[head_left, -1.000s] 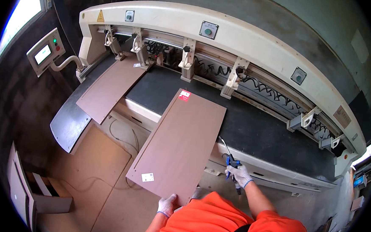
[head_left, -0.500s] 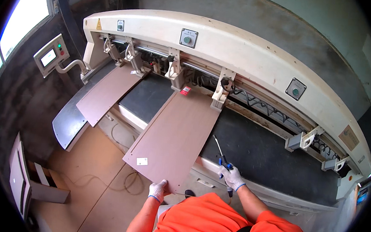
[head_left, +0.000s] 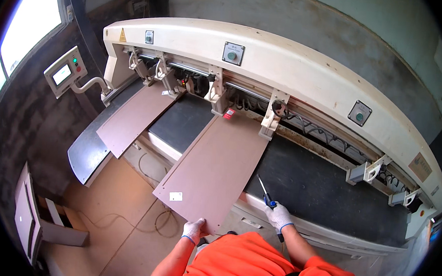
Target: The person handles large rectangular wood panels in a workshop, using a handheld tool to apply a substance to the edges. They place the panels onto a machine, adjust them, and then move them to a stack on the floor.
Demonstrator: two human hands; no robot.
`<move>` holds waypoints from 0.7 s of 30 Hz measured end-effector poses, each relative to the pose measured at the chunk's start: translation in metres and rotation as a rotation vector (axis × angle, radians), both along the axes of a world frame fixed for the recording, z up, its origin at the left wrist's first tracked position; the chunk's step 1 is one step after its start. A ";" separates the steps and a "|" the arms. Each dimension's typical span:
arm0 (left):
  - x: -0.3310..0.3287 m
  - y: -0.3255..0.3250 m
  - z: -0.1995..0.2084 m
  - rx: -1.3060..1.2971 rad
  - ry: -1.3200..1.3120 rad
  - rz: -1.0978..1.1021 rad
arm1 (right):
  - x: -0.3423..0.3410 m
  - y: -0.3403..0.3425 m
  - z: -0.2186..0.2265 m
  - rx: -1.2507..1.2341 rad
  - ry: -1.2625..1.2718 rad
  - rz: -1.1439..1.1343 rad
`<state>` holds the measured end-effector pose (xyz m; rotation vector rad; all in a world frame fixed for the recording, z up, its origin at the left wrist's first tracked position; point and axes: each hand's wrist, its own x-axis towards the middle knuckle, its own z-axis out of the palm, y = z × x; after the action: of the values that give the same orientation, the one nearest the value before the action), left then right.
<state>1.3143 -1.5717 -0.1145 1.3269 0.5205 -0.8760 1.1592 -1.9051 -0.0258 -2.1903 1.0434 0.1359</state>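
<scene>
My left hand [head_left: 194, 230], in a white knit glove, grips the near edge of a long brownish-pink board [head_left: 217, 163], thumb on top. The board's far end lies under the clamps of a cream machine [head_left: 306, 62]. A white label [head_left: 176, 196] sits near its front left corner and a red tag [head_left: 229, 113] at its far left corner. In my gloved right hand [head_left: 279, 217] is a blue-and-black air blow gun [head_left: 269, 199] with a thin metal nozzle. The nozzle points up and left, over the black machine bed just right of the board.
A second board [head_left: 133, 117] lies on the machine's left side, its front overhanging the bed. A control panel [head_left: 65, 72] stands on a bent arm at the left. Panels lean by a box [head_left: 66, 229] on the floor, lower left. A thin hose [head_left: 107, 225] loops across the floor.
The whole view has shifted slightly. My right hand has turned the blow gun a little, and its nozzle tip sits nearer to me. My left hand stays on the board's edge.
</scene>
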 end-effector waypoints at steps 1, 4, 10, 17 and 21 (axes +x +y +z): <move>0.001 0.001 0.000 -0.006 0.009 -0.002 | 0.002 0.005 -0.003 0.007 0.002 -0.007; 0.002 0.000 0.002 -0.012 0.044 -0.010 | 0.008 0.018 -0.005 -0.030 0.030 -0.028; 0.008 0.015 -0.020 -0.118 0.116 -0.015 | 0.010 0.029 0.000 -0.062 0.060 -0.093; 0.014 0.026 -0.024 -0.089 0.161 -0.104 | -0.001 0.005 0.002 -0.104 -0.088 -0.304; 0.015 0.022 -0.014 -0.066 0.135 -0.135 | -0.016 -0.036 -0.024 -0.140 -0.242 -0.441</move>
<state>1.3292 -1.5497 -0.1280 1.2589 0.5069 -1.0908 1.1433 -1.9414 -0.0497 -1.9776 1.3942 -0.4028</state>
